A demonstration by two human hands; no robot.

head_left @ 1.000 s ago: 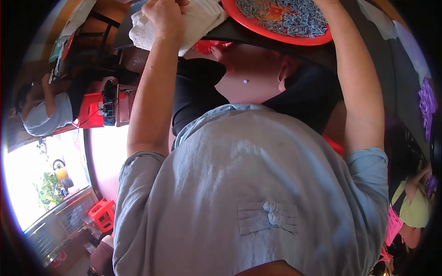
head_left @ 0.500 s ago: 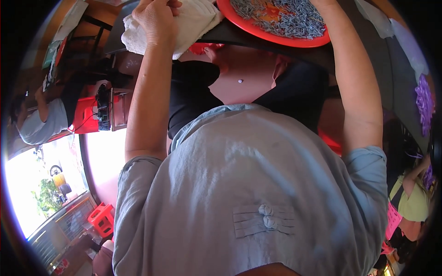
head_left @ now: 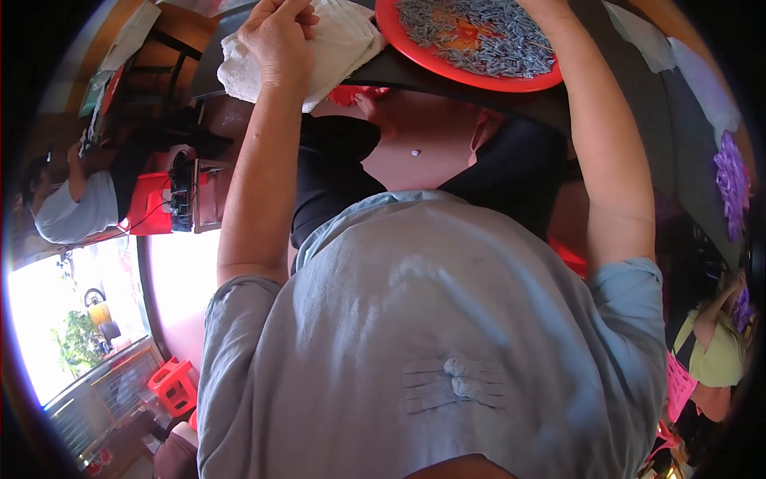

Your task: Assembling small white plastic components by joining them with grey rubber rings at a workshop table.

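Observation:
Over a folded white towel [head_left: 343, 48] on the dark table, my left hand [head_left: 278, 40] has its fingers curled and pressed together. Whatever they pinch is too small or hidden to make out. To the right of the towel sits a round red tray [head_left: 479, 77], its bottom strewn with many small grey-blue slender pieces [head_left: 511, 49]. My right hand [head_left: 547, 9] reaches over the tray's right side. The upper edge of the picture cuts off its fingers, so their grip does not show.
Clear plastic bags [head_left: 646, 40] and a purple bundle [head_left: 730, 184] lie along the table's right side. Other people sit at far left [head_left: 80, 203] and far right [head_left: 714, 351]. A red stool [head_left: 173, 386] stands at lower left. A small pale bit [head_left: 416, 152] lies on the floor.
The tray, towel and table sit slightly lower in the picture. My right hand has shifted a little left over the tray; my left hand keeps its curled shape above the towel.

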